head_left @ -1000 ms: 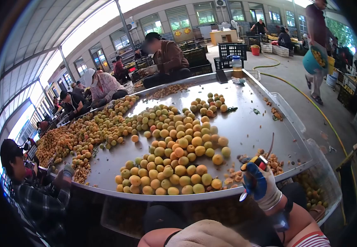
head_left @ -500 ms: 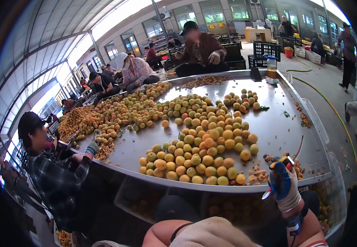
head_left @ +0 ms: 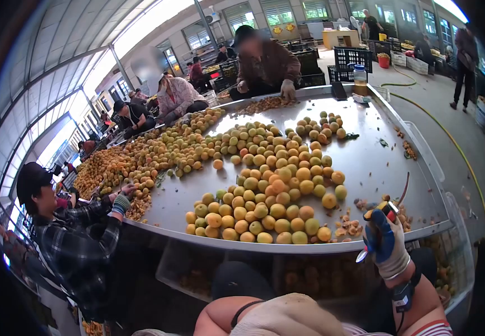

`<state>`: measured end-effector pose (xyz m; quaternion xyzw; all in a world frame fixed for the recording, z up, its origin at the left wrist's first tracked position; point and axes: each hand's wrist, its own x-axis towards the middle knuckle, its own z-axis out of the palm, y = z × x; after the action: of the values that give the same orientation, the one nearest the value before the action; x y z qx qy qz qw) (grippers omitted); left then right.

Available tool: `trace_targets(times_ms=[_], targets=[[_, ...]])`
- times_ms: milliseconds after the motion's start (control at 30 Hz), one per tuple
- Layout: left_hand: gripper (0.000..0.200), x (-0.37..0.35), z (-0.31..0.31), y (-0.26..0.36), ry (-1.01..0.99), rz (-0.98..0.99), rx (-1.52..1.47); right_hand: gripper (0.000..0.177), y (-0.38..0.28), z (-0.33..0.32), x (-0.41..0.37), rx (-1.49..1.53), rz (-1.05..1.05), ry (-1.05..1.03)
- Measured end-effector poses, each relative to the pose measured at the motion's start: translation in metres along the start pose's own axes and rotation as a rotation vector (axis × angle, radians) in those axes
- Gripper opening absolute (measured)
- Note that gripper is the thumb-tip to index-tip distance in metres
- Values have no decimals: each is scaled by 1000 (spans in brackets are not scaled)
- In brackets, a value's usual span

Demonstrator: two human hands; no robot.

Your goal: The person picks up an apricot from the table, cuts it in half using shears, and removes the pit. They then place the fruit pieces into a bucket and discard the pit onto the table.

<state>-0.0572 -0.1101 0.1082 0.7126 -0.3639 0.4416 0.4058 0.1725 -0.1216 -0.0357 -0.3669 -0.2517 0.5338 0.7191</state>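
My right hand (head_left: 387, 246), in a white and blue glove, is closed around a tool with a yellow, black and red handle (head_left: 385, 210). A thin curved piece points up from that handle, and a small shiny metal end shows below the fingers. It is above the near right edge of the metal table (head_left: 360, 168), beside halved fruit pieces (head_left: 350, 227). Apricot-like yellow-green fruits (head_left: 276, 210) lie heaped left of it. My left hand (head_left: 290, 316), in a pale glove, is close to my body at the bottom; its fingers cannot be made out.
A plaid-sleeved co-worker (head_left: 80, 241) works at the left edge. Another person (head_left: 265, 61) sits across the table near a jar (head_left: 360, 79) and a phone (head_left: 339, 91). Crates of fruit (head_left: 315, 280) are below the table. A yellow hose (head_left: 449, 134) runs along the floor.
The view has shifted slightly. The person across has lowered a gloved hand to the scraps on the table. The plaid-sleeved co-worker's hands have come together over the fruit. My right hand keeps its hold.
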Motion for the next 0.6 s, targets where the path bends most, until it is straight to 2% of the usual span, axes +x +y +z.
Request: trace_targets(times_ms=[67, 167, 233, 333, 367, 467, 533, 600], targets=[[12, -1, 0, -4, 0, 3, -23, 18, -2, 2, 1, -1, -29, 1], [15, -2, -3, -12, 82, -100, 23, 18, -1, -8, 7, 73, -15, 5], [18, -1, 3, -33, 264, -180, 148, 18, -6, -9, 8, 70, -12, 20], [18, -49, 4, -55, 443, -478, 15, 19, -8, -15, 13, 57, -59, 11], [18, -53, 6, -53, 471, -590, 120, 19, -9, -16, 15, 58, -69, 4], [22, -63, 4, -58, 458, -679, 157, 20, -13, -17, 16, 56, -77, 28], [27, -68, 5, -62, 549, -781, 36, 20, -15, -18, 16, 37, -57, 41], [28, -76, 1, -73, 554, -813, 62, 20, -15, -16, 17, 34, -64, 45]])
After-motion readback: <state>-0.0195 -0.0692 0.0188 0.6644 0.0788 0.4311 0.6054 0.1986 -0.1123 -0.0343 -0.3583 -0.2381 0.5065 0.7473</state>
